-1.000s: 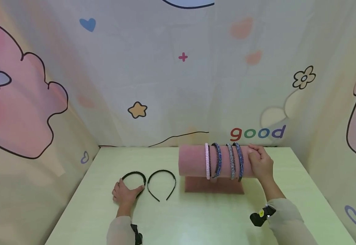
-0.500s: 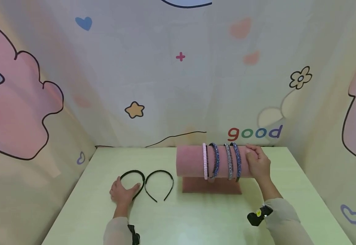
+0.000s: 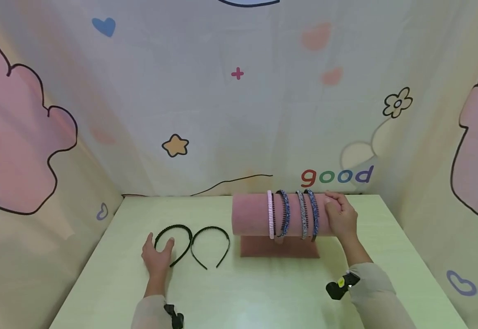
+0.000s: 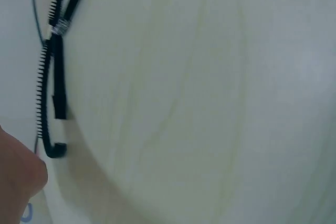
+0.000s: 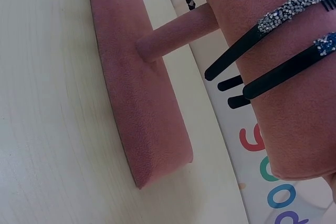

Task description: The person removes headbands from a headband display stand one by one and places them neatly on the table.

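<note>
A pink headband stand (image 3: 251, 214), a padded roll on a flat base, stands at the right of the table in the head view. My right hand (image 3: 343, 219) grips the roll's right end. Around the roll sit a pale pink headband (image 3: 271, 214) and several glittery ones, such as the silver headband (image 5: 294, 11) in the right wrist view. My left hand (image 3: 158, 260), thumb and fingers spread, is at the left side of a black headband (image 3: 184, 227) on the table. Its thumb tip is over the loop; whether the fingers touch the band cannot be told.
A second, thinner black headband (image 3: 227, 240) lies between the first one and the stand, its loop against the first. The pale table (image 3: 239, 292) ends at a printed curtain (image 3: 206, 91) behind and at both sides.
My left thumb has drawn back from the right side of the black headband to over its loop, and the hand has spread. My right hand keeps its hold. The head view has shifted slightly.
</note>
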A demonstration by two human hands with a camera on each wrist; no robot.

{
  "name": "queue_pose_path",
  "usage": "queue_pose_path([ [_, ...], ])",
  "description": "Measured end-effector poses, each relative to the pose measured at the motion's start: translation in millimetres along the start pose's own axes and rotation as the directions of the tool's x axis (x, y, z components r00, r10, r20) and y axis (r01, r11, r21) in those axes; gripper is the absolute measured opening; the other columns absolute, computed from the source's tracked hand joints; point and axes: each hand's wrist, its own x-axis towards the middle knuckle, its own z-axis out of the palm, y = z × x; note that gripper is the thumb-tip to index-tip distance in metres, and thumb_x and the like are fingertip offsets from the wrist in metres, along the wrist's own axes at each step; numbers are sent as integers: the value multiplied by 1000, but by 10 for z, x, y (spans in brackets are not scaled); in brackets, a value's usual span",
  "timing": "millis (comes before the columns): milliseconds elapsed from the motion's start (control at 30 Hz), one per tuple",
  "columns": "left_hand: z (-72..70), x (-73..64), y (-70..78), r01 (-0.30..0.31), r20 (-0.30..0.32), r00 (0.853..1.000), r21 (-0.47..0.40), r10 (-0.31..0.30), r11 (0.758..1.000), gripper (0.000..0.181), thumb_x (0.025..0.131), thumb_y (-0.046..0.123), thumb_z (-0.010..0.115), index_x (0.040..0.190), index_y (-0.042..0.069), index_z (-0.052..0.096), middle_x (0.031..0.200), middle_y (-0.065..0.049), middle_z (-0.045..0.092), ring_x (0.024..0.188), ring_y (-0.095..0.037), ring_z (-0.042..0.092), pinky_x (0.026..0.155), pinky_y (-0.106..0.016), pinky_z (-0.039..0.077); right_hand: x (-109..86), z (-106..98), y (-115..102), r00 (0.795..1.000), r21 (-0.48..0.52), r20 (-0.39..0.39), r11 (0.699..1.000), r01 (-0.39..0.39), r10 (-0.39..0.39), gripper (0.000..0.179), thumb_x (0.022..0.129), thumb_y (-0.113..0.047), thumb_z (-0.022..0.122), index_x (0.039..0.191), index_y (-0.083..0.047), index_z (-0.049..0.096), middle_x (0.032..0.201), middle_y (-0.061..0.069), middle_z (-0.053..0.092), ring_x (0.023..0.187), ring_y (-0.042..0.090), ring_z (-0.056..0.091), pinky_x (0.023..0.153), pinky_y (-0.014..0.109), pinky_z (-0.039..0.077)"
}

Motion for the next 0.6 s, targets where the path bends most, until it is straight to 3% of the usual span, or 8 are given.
queue_pose_path([
  [100,-3,-76,101,-25,-43,999,-87,21,996,74,85,31,66,143,3,29,141,-23,28,129,-41,23,102,-53,21,-7,5,3,1000,2,-4,1000,16,-16,28,89,-27,51,109,-13,64,118,13,60,103,33,54,83,47,39],
  [300,50,-247,325,-74,-17,997,-213,72,974,72,84,29,69,142,5,32,140,-17,31,123,-37,30,100,-48,27,-2,7,16,999,1,-9,999,37,-37,28,89,-27,50,109,-13,64,117,13,61,102,32,55,83,47,39],
  [600,145,-428,581,-162,-8,986,-227,164,960,67,82,25,72,138,7,41,137,-15,33,121,-35,32,94,-50,31,-6,9,17,1000,5,-6,1000,20,-20,28,89,-28,51,110,-14,63,119,12,60,102,32,54,83,47,39],
])
